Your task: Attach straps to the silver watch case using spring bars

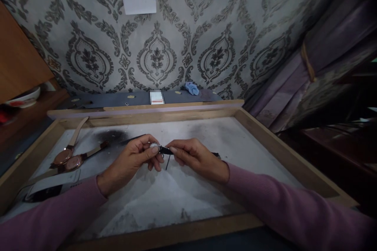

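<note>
A small wristwatch (154,146) with a pale dial is pinched between the thumb and fingers of my left hand (129,162), above the middle of a wooden-framed tray (165,223). Its black strap (166,150) runs across to my right hand (196,157), whose thumb and fingers are closed on it. Below the strap, between both hands, a thin dark strip (167,163) hangs down; what it belongs to is unclear. Past my right wrist, a dark piece (217,155) shows partly, its kind hidden.
Two wristwatches with rosy dials, one (63,157) beside the other (73,162), lie at the tray's left. Near them lies a black and white device (47,190). Behind the tray are a blue cloth (192,88) and a small box (156,97). A bowl (26,98) stands far left.
</note>
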A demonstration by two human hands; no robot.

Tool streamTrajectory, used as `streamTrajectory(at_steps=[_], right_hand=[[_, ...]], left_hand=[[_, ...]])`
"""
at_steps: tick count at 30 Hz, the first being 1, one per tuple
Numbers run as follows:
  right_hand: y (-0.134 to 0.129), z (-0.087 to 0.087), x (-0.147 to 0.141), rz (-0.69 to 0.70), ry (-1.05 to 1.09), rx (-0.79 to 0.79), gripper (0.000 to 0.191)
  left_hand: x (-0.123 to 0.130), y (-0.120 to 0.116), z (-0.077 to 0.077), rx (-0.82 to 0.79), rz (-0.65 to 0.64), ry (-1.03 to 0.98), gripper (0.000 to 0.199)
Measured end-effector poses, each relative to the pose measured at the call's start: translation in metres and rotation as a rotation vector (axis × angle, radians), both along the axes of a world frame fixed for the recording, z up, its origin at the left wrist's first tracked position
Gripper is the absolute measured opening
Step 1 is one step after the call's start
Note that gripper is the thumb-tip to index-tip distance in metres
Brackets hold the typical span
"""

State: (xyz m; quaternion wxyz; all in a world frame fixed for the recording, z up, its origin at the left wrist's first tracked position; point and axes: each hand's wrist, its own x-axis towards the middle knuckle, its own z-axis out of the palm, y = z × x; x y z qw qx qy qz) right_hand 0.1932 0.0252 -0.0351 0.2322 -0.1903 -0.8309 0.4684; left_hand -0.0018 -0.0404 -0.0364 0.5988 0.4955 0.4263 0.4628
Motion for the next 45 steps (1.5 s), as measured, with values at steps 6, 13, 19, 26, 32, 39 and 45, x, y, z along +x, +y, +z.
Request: streamTrajectory(at_steps=[6,13,19,26,32,39,45], right_hand=[[-0.0013,0.0021,-0.0002,-0.003,-0.014,0.047,0.036],[-0.001,0.0017,-0.0006,0.005,-0.021,0.024,0.038],[-0.0009,0.0012,-0.0013,0.014,0.003,-0.098,0.038],[-0.0008,0.0009,-0.0024,0.032,0.008,-0.193,0.039],[-0.0005,0.0013,-0.0016,0.031,-0.012,-0.174,0.038],[-0.0002,0.0001,-0.0028,0.047,-0.028,-0.171,0.04],[-0.0002,0.0008,-0.0029,0.045,-0.026,-0.146,0.039]], left_hand=[[-0.0005,0.0001,0.0007,0.011,-0.014,0.016,0.019],[-0.0014,0.0002,-0.0013,0.021,-0.017,0.021,0.019],[-0.0027,0.0007,-0.0043,0.042,-0.025,0.02,0.017],[-0.0024,0.0015,-0.0032,0.052,-0.023,0.032,0.018],[-0.0034,0.0003,-0.002,0.08,-0.041,0.074,0.016],[-0.0046,-0.0007,-0.0016,0.12,-0.063,0.142,0.015],[-0.0032,-0.0007,-0.002,0.122,-0.051,0.133,0.014]])
